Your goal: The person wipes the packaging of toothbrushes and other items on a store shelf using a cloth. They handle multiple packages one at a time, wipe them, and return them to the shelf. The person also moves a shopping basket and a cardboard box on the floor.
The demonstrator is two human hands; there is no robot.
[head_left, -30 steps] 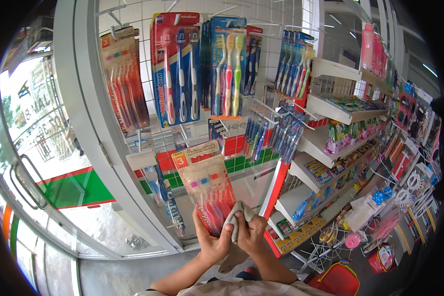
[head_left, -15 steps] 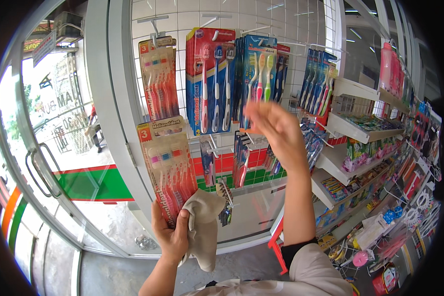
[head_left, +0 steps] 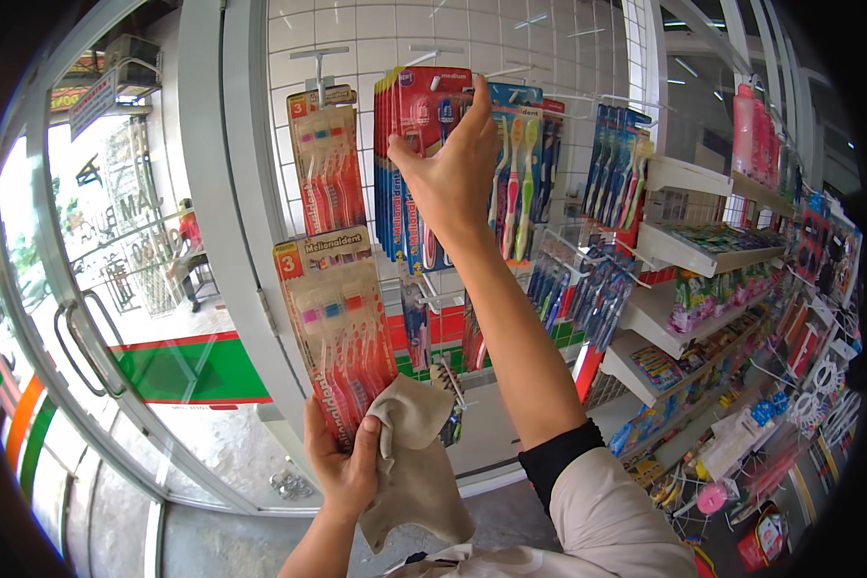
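Note:
My left hand [head_left: 344, 469] holds a multi-brush toothbrush pack [head_left: 332, 328] upright, fingers wrapped round its lower end. A grey-beige cloth [head_left: 414, 462] hangs from the same hand, beside the pack. My right hand [head_left: 456, 169] is raised, thumb and forefinger spread across the front of red-and-blue toothbrush packs [head_left: 450, 79] on a hook. The thumb lies near their left edge and a finger points up near the right edge. My hand covers much of the front pack, and its other fingers are partly hidden. Similar orange toothbrush packs [head_left: 326, 169] hang on the left.
Behind is a white wire grid [head_left: 366, 43] with hooks. More toothbrush packs [head_left: 618, 164] hang on the right, beside white shelves [head_left: 689, 241] of small goods and pink bottles [head_left: 753, 135]. A glass door with a handle [head_left: 87, 347] stands on the left.
My right hand has moved left and up, from beside the blue packs to in front of the red-and-blue ones. My left hand still holds the pack and the cloth, which hangs lower.

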